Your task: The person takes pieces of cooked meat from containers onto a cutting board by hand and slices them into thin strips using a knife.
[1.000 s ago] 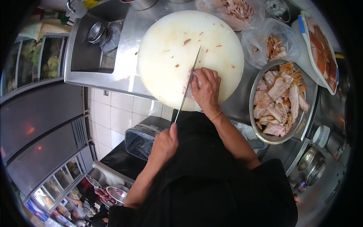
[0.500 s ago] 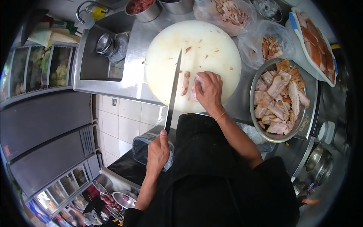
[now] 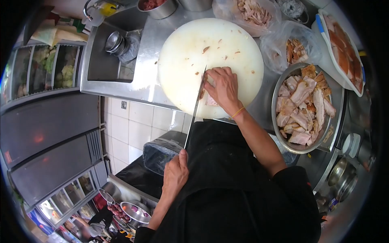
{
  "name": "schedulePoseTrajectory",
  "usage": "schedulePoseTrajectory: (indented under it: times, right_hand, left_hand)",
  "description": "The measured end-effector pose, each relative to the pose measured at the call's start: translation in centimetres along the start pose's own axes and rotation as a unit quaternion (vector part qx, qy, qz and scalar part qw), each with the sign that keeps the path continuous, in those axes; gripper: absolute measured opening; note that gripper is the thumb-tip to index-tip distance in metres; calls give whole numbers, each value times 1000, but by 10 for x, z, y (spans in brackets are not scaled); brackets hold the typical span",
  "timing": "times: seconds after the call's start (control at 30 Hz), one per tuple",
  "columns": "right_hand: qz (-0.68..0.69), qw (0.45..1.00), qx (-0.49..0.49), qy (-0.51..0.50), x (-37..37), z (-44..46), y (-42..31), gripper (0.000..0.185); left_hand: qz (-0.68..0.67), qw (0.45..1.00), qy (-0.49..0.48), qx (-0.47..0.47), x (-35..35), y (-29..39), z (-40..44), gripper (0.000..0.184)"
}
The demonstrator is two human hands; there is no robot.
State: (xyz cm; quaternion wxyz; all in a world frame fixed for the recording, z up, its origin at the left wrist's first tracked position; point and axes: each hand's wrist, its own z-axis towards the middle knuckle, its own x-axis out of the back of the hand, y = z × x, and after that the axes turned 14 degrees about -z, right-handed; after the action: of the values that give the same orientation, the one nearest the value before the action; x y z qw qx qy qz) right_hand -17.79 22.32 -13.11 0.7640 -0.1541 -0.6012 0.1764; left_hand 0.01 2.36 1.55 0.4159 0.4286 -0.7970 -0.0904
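Observation:
My left hand [image 3: 176, 172] is closed around the handle of a long knife [image 3: 195, 109], whose blade points up and away over the round white cutting board [image 3: 182, 60]. Fingers bent, my right hand [image 3: 223, 87] holds a narrow strip of meat [image 3: 202, 92] against the board, right beside the blade. Another pale pink piece of meat [image 3: 210, 101] lies under and beside my right hand, partly hidden by it. Small brown scraps are scattered over the far half of the board.
A metal bowl [image 3: 277, 130] of sliced meat stands at the right, with a tray [image 3: 323, 29] of meat behind it. Plastic bags [image 3: 310, 38] holding cut meat lie behind the board. At the left are a sink [image 3: 95, 75] and, below, a lined bin [image 3: 162, 156].
My right hand has shifted left and up, onto the strip that lay apart. The knife has swung right and now lies against that strip.

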Motion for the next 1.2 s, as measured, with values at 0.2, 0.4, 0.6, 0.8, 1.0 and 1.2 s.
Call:
schedulePoseTrajectory:
  times: [0.2, 0.4, 0.6, 0.8, 1.0, 1.2]
  right_hand:
    - [8, 1000, -4, 3, -2, 4, 2, 31]
    - [36, 999, -10, -9, -3, 8, 2, 25]
    - [82, 995, 21, -45, -5, 11, 9, 18]
    - [71, 994, 62, -64, -3, 17, 12, 17]
    - [87, 993, 35, -71, -5, 16, 12, 15]
    - [225, 971, -73, -33, 13, 12, 23, 13]
  left_hand:
    - [20, 999, -9, 41, 11, 2, -8, 71]
    - [20, 999, -14, 39, 9, 0, -7, 69]
    - [42, 996, -36, 74, 7, 3, -4, 67]
    - [45, 997, -46, 47, -9, -2, 16, 68]
    - [-2, 998, -5, -57, -30, 18, 75, 71]
    - [-35, 997, 40, -60, -9, 17, 49, 68]
